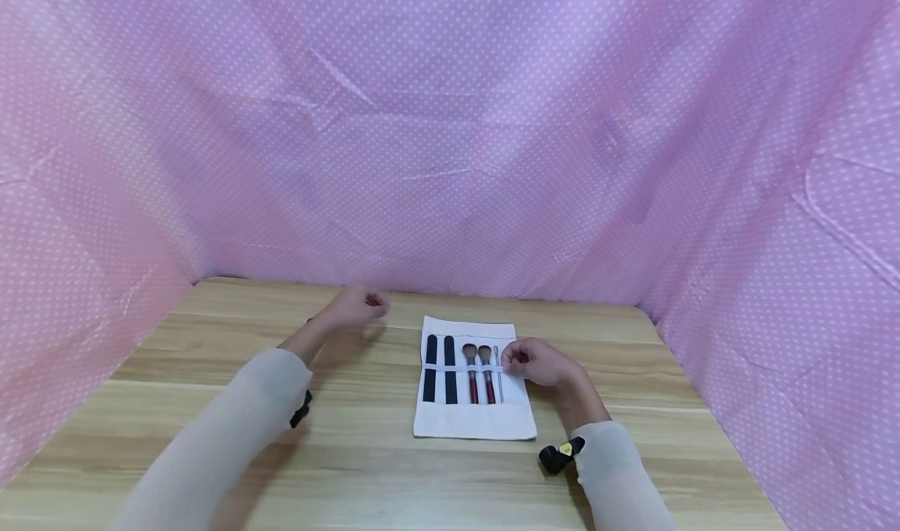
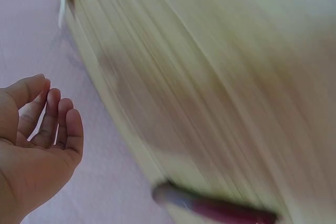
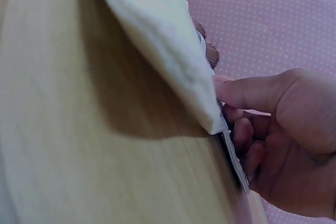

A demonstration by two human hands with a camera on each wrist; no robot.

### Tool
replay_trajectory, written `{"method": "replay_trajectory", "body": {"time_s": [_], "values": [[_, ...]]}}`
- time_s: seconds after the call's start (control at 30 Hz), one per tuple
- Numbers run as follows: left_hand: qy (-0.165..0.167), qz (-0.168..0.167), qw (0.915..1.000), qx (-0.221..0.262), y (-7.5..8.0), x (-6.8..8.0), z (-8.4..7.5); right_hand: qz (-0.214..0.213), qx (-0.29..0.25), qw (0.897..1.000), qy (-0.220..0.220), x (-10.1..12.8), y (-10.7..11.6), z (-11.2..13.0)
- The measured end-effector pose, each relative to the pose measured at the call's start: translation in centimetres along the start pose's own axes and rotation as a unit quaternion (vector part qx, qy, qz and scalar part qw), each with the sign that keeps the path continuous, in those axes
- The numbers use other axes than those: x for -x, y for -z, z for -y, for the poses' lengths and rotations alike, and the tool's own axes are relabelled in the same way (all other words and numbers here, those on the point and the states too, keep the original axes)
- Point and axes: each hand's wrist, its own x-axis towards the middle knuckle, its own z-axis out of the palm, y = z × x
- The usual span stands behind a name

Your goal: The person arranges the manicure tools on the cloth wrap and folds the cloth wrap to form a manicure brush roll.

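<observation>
A white cloth brush roll [image 1: 474, 422] lies spread on the table. Its band crosses two black strips [image 1: 430, 367], two makeup brushes [image 1: 473, 386] with red handles and a thin silver tool [image 1: 501, 386]. My right hand [image 1: 537, 361] pinches the roll's right side at band height, beside the silver tool. In the right wrist view its thumb [image 3: 241, 92] lies over the cloth and the other fingers curl at its edge. My left hand [image 1: 355, 306] hovers left of the roll, fingers loosely bent and holding nothing. A blurred dark-and-red elongated thing [image 2: 220, 209] shows low in the left wrist view.
The wooden table [image 1: 380, 476] ends at the back against a pink dotted cloth [image 1: 450, 164], which also hangs along both sides. Black wrist cameras [image 1: 558, 458] sit at the sleeve ends.
</observation>
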Motion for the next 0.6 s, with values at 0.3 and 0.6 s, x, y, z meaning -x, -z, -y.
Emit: {"method": "replay_trajectory", "body": {"time_s": [0.3,0.6], "values": [[0.018,-0.038,0.9988,-0.027,4.2,3.9,4.1,-0.007,0.000,1.000,-0.005,0.1,0.1,0.0],[0.055,-0.038,0.9973,-0.029,5.5,6.7,6.9,-0.018,0.034,0.999,0.016,0.4,0.6,0.4]]}}
